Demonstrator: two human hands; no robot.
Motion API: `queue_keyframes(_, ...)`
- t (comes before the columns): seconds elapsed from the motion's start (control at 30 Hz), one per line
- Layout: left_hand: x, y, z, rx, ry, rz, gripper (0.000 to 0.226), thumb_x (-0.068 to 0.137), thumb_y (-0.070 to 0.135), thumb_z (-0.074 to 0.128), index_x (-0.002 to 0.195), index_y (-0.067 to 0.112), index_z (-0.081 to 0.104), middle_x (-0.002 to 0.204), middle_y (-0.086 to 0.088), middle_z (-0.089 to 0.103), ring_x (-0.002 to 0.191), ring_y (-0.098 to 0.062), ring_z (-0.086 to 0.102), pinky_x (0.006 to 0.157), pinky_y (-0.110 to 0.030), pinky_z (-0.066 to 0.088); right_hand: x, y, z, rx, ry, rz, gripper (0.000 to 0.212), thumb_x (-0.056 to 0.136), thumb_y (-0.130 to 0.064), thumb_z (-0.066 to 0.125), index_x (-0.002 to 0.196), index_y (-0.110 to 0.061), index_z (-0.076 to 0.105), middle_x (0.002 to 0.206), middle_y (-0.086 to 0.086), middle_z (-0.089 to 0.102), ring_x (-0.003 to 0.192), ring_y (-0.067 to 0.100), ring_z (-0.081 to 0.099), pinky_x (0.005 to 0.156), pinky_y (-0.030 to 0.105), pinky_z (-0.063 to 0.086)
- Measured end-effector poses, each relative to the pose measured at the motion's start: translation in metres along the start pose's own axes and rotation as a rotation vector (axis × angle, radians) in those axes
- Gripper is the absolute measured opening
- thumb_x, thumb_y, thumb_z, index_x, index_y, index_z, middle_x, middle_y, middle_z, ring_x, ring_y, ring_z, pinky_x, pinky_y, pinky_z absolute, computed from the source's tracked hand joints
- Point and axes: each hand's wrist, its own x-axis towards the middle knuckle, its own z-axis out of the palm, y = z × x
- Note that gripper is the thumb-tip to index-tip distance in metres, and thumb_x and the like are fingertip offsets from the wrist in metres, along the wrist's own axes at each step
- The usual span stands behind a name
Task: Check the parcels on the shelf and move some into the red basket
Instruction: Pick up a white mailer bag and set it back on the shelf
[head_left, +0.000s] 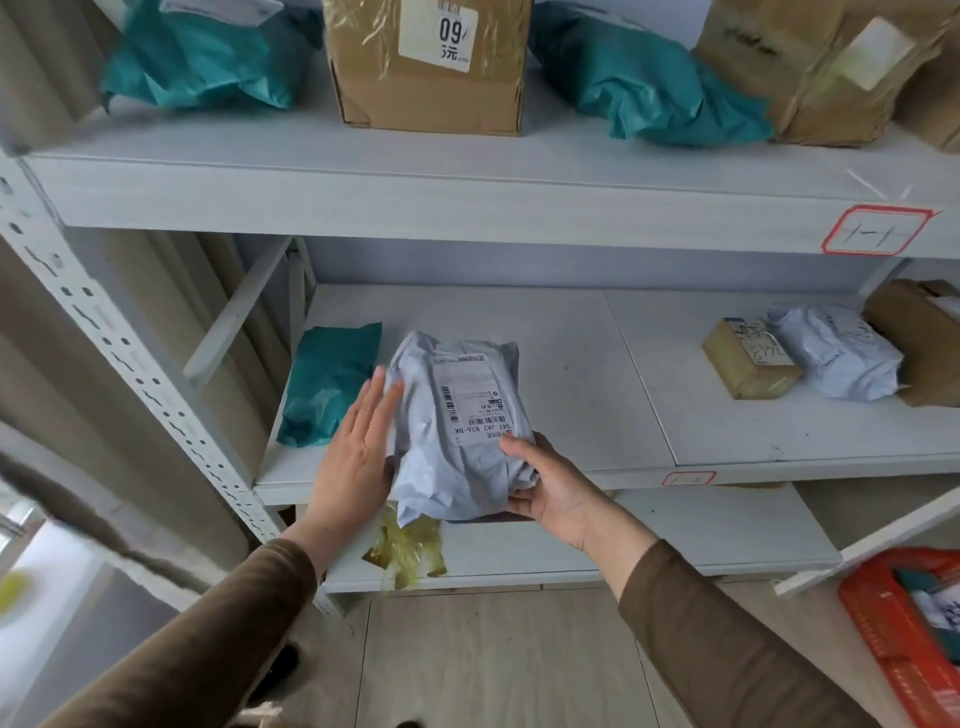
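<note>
From the head view, much at the edges is cut off. On the top board of the white shelf, two teal bags, a taped carton with a white label, and a brown box at the right all run past the upper edge. The red basket on the floor at lower right is only partly in view; a teal item and something white with print lie inside it, too cropped to tell further. Under the middle board, a crumpled yellowish wrapper sits on the lowest board, partly hidden by the parcel above.

The grey parcel, a soft poly bag with its printed label facing up, overhangs the front edge of the middle board. The right hand has its grip curled round the parcel's near right corner, thumb on top. The left hand lies flat against the parcel's left side, fingers straight and blurred. Just left of it lies a teal parcel. Well apart at the right of the same board sit a small taped box, a grey bag touching it, and a brown box cut by the edge.
</note>
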Motion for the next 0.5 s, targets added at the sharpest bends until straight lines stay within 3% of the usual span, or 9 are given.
queue_keyframes(0.07,-0.001,-0.003,0.006,-0.395,-0.108,-0.356,0.084,0.099,0.003,0.064,0.164,0.026,0.016,0.171,-0.007,0.025,0.144,-0.029,0.046,0.116,-0.042,0.041,0.022,0.0,-0.001,-0.015,0.09,-0.011,0.076,0.074,-0.038,0.088,0.135,-0.016,0.049,0.134,0.017,0.065,0.104,0.029,0.069,0.08,0.041,0.062)
queue_keyframes(0.13,0.003,0.001,0.012,-0.775,-0.181,-0.603,0.053,0.108,0.03,0.053,0.156,0.028,0.031,0.157,-0.009,0.045,0.133,-0.028,0.055,0.108,-0.043,0.048,0.046,-0.001,-0.002,-0.032,0.146,-0.01,0.061,0.085,-0.031,0.082,0.133,-0.013,0.048,0.135,0.017,0.062,0.106,0.03,0.066,0.091,0.045,0.058)
queue_keyframes(0.17,0.007,0.005,0.015,-0.876,-0.237,-0.686,0.049,0.108,0.044,0.047,0.153,0.028,0.035,0.149,-0.005,0.05,0.131,-0.027,0.055,0.107,-0.045,0.049,0.057,-0.003,-0.001,-0.041,0.164,-0.01,0.056,0.088,-0.029,0.08,0.131,-0.012,0.048,0.132,0.015,0.063,0.105,0.029,0.066,0.093,0.046,0.057)
queue_keyframes(0.23,0.018,0.012,0.021,-0.968,-0.335,-0.779,0.056,0.104,0.058,0.046,0.151,0.031,0.037,0.143,0.003,0.051,0.13,-0.026,0.054,0.108,-0.049,0.049,0.08,-0.008,0.001,-0.05,0.194,-0.024,0.051,0.09,-0.028,0.078,0.128,-0.012,0.049,0.123,0.012,0.065,0.098,0.025,0.068,0.087,0.043,0.058)
queue_keyframes(0.3,0.036,0.011,0.032,-1.064,-0.376,-0.817,0.057,0.1,0.058,0.055,0.149,0.032,0.042,0.145,0.003,0.055,0.13,-0.025,0.056,0.109,-0.051,0.048,0.103,-0.013,0.005,-0.047,0.228,-0.028,0.045,0.091,-0.025,0.077,0.125,-0.012,0.05,0.115,0.009,0.068,0.093,0.022,0.069,0.078,0.037,0.058)
queue_keyframes(0.4,0.067,0.002,0.051,-1.128,-0.331,-0.817,0.061,0.099,0.042,0.066,0.151,0.025,0.04,0.147,-0.006,0.054,0.127,-0.025,0.061,0.109,-0.047,0.048,0.139,-0.017,0.005,-0.037,0.295,-0.036,0.04,0.093,-0.025,0.074,0.126,-0.01,0.056,0.116,0.009,0.071,0.098,0.025,0.07,0.074,0.033,0.055)
queue_keyframes(0.5,0.099,-0.008,0.066,-1.138,-0.297,-0.838,0.064,0.1,0.026,0.067,0.155,0.017,0.034,0.148,-0.012,0.052,0.126,-0.029,0.06,0.099,-0.037,0.05,0.17,-0.022,-0.001,-0.154,0.353,-0.06,0.037,0.095,-0.028,0.071,0.126,-0.009,0.065,0.121,0.011,0.073,0.102,0.028,0.071,0.074,0.03,0.054)
